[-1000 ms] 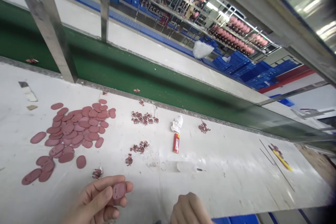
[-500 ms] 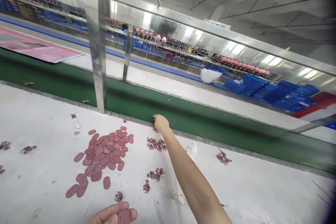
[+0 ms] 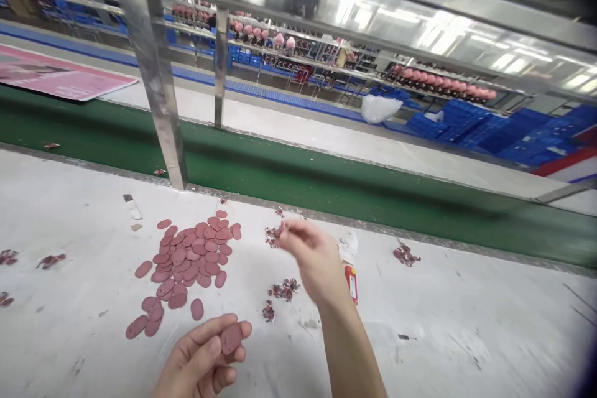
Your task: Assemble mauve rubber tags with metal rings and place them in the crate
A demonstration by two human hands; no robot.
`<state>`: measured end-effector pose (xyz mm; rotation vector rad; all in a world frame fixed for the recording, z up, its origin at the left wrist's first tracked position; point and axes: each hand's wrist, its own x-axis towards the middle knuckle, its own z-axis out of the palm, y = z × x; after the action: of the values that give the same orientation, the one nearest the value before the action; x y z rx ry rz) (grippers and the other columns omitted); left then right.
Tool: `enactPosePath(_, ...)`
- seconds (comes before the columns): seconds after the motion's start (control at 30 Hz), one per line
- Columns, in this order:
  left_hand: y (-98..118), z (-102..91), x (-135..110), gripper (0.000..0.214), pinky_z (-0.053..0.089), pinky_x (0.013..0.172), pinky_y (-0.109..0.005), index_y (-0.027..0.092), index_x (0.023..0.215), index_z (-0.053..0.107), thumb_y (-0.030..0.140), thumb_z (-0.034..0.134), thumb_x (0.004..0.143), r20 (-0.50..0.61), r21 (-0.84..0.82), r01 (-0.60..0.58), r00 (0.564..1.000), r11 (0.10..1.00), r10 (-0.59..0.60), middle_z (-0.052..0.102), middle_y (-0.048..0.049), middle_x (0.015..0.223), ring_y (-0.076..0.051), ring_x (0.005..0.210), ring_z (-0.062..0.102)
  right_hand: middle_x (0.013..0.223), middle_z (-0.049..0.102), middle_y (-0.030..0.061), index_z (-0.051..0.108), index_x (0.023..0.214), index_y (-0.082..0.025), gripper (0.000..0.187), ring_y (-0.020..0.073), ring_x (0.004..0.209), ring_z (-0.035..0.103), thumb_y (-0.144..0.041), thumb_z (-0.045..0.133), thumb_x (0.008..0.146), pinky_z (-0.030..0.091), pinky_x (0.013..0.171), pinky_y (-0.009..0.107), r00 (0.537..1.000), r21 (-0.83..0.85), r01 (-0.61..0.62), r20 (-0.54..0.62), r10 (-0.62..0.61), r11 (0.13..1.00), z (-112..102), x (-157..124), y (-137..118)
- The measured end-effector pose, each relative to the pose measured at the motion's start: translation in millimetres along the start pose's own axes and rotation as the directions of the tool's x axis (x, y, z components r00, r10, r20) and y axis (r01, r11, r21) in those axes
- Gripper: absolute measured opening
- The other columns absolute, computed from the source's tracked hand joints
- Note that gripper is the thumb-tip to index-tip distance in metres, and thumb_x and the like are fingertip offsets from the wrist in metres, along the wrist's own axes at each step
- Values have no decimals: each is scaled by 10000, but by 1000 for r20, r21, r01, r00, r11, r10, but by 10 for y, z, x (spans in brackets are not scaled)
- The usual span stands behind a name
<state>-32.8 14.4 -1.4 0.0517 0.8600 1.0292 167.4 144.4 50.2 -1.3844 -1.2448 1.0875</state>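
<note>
My left hand [image 3: 200, 354] holds a flat, dark-pink oval piece [image 3: 231, 339] between thumb and fingers at the bottom of the view. Above it on the white tabletop lies a loose heap of similar ovals [image 3: 186, 261]. My right hand [image 3: 319, 261] is raised over the table with thumb and fingertips pinched together; what they hold, if anything, is blurred against a cluster of small dark-red bits [image 3: 271, 237] behind them. Below the fingers sit more crumpled dark-red bits [image 3: 284, 289].
A green conveyor belt [image 3: 280, 161] runs behind the table [image 3: 84, 211], with a metal post [image 3: 158, 74] at its edge. Right of my right hand are a red packet [image 3: 352, 285], crumpled white plastic [image 3: 349, 245] and more dark-red bits [image 3: 405, 255]. A pink printed board [image 3: 60, 74] lies far left.
My right hand has drawn back from the belt's edge toward me, uncovering the red packet. My left hand has risen farther into view with the oval piece. The camera has tilted down.
</note>
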Motion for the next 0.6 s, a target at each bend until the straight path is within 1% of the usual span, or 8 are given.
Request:
enactPosePath(0.07,4,25,-4,447,600,556,-180,196,890,862,380,1025,517,0,36,-32,999,999,32,853,-142,969,-173,686,766,836,777,46,741,859,-197,275,205,783,736,-450,811,775,609,739,341,995,112,-61,89,51,992,62,-560,24)
enactPosePath(0.1,-6,38,-6,447,594,546,-185,195,890,863,387,1024,520,5,52,-47,999,998,47,855,-138,946,-182,693,765,801,782,39,758,857,-208,260,194,744,739,-432,839,755,606,715,323,986,185,-121,140,96,975,90,-799,42)
enactPosePath(0.13,-24,50,-6,444,589,539,-190,198,885,864,393,1023,518,12,66,-61,998,996,60,857,-130,916,-189,696,763,790,789,36,775,864,-216,242,183,722,743,-408,863,746,602,702,305,971,252,-195,185,151,948,116,-999,63)
enactPosePath(0.2,-75,72,-5,432,582,538,-193,209,868,867,397,1024,511,17,93,-83,996,992,82,855,-103,846,-184,673,751,786,799,33,798,907,-225,229,165,716,750,-366,891,752,598,715,283,935,354,-331,246,255,875,157,-1274,109)
enactPosePath(0.27,-134,89,-3,424,583,552,-194,219,857,869,403,1024,508,7,126,-100,995,987,100,849,-83,797,-164,629,729,790,797,39,800,942,-213,243,161,713,745,-369,887,777,595,727,284,918,387,-391,231,323,835,179,-1407,153)
enactPosePath(0.33,-188,106,-4,421,586,560,-200,223,848,871,422,1020,509,5,166,-116,993,979,117,843,-79,772,-149,591,706,785,788,44,791,968,-194,271,162,695,732,-383,876,792,593,715,292,919,379,-392,189,345,838,175,-1453,186)
enactPosePath(0.5,-259,166,-31,419,591,558,-213,236,825,872,471,1008,506,-2,252,-159,986,954,165,839,-75,755,-160,596,703,788,783,44,798,961,-189,255,158,711,732,-389,853,813,579,698,261,920,336,-389,190,343,858,89,-1479,200)
enactPosePath(0.6,-271,188,-43,415,597,571,-214,236,800,870,477,1012,492,-13,297,-151,987,943,162,827,-62,713,-158,590,699,776,778,27,801,951,-202,208,144,701,727,-356,847,818,570,681,241,924,342,-379,198,329,860,35,-1490,193)
